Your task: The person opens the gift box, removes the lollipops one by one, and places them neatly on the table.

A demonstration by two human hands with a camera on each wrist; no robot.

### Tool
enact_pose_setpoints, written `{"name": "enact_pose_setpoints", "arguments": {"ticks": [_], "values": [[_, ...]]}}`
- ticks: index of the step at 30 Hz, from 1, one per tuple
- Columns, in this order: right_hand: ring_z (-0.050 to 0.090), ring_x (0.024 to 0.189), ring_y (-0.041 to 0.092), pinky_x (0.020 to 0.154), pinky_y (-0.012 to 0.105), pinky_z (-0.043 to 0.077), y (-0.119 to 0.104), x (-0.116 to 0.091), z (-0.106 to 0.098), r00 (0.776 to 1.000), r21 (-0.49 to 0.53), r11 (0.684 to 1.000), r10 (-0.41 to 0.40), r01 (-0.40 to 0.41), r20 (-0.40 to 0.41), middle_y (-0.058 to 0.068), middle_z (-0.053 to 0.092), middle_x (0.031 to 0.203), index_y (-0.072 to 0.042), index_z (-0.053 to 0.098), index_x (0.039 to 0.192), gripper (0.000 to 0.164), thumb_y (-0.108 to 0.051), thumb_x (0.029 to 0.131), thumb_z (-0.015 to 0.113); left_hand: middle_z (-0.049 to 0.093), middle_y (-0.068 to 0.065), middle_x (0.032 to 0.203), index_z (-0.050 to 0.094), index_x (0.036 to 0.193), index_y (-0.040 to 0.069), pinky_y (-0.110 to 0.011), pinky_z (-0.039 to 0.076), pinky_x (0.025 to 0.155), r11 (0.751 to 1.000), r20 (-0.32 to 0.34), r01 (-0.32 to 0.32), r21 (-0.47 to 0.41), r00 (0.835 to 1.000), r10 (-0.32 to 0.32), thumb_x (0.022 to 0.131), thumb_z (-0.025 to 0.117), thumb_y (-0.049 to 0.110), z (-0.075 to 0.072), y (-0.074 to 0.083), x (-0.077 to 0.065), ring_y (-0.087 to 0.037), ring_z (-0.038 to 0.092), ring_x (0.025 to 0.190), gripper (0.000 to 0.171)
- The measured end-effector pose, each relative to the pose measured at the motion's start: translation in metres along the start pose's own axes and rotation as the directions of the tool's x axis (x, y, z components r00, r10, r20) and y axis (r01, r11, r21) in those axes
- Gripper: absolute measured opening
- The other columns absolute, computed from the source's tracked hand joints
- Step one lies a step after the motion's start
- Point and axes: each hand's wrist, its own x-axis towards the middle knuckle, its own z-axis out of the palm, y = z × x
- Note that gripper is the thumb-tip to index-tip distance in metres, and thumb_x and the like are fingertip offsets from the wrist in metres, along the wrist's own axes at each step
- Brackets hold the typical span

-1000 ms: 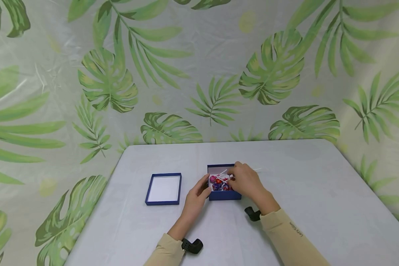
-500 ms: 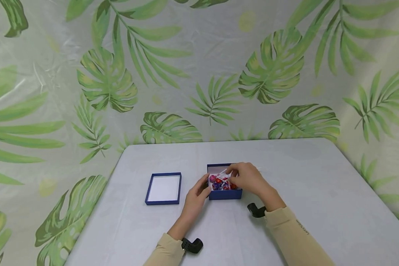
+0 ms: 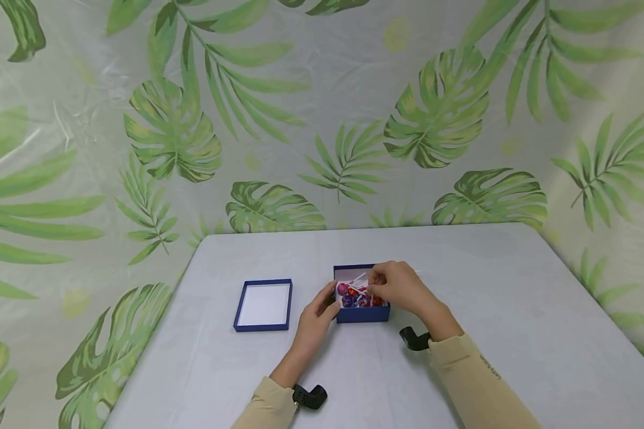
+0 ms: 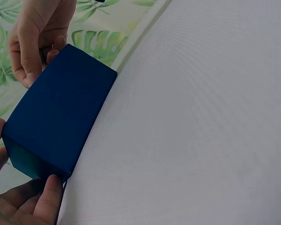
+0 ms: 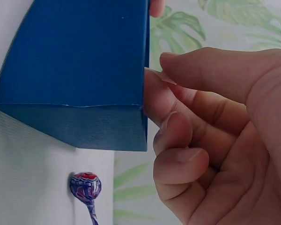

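Observation:
An uncovered blue box (image 3: pixel 362 315) holds several wrapped lollipops (image 3: pixel 349 300) with white sticks. My left hand (image 3: pixel 315 316) grips its left side, thumb at the near corner and fingers along the wall. In the left wrist view, fingertips (image 4: pixel 49 199) press against the corner of the box. Over the right half of the box, my right hand (image 3: pixel 399 289) has its thumb and index finger together at a lollipop's white stick. Its other fingers (image 5: pixel 182 161) curl in toward the palm. The box wall hides the lollipop heads in both wrist views.
Left of the box lies its shallow blue lid (image 3: pixel 263 305), white inside facing up. One lollipop (image 5: pixel 85 185) rests on the white table (image 3: pixel 477 298) at the right of the box, mostly behind the right hand in the head view. A leaf-patterned curtain (image 3: pixel 268 119) stands behind the table.
My right hand has drawn back slightly to the right from deeper in the box, showing more lollipops at the right side. The left hand and lid stay in place.

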Motion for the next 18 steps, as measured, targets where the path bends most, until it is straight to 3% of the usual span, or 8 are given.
{"name": "enact_pose_setpoints", "arguments": {"ticks": [6,10,18], "values": [[0.058,0.057,0.013,0.053,0.031,0.047,-0.0042,-0.0032,-0.0017,1.000,-0.024,1.000,0.021,-0.020,0.017,-0.002,0.066,0.067,-0.014,0.070,0.079,0.012,-0.017,0.088,0.078,0.046,-0.001,0.154,0.047,0.153,0.024,-0.037,0.043,0.109,1.000,0.000,-0.021,0.016,1.000,0.021,0.103,0.057,0.026,-0.0009,0.0006,-0.0005,-0.022,0.044,0.139,0.050],[0.058,0.056,0.012,0.053,0.031,0.047,-0.0069,-0.0045,-0.0026,1.000,-0.047,0.999,0.016,-0.015,0.016,-0.001,0.067,0.067,-0.013,0.071,0.078,0.013,-0.017,0.088,0.078,0.045,0.001,0.154,0.047,0.152,0.029,-0.035,0.042,0.110,1.000,0.007,-0.011,0.014,1.000,0.011,0.104,0.057,0.026,-0.0014,0.0053,-0.0031,-0.021,0.043,0.140,0.049],[0.058,0.057,0.012,0.054,0.030,0.049,-0.0094,-0.0051,-0.0025,1.000,-0.088,0.996,0.018,-0.016,0.024,-0.003,0.066,0.066,-0.010,0.074,0.079,0.012,-0.016,0.090,0.075,0.044,0.003,0.154,0.047,0.151,0.031,-0.036,0.041,0.111,1.000,0.005,-0.013,0.008,1.000,0.013,0.103,0.058,0.027,-0.0007,-0.0011,-0.0002,-0.020,0.042,0.141,0.049]]}}
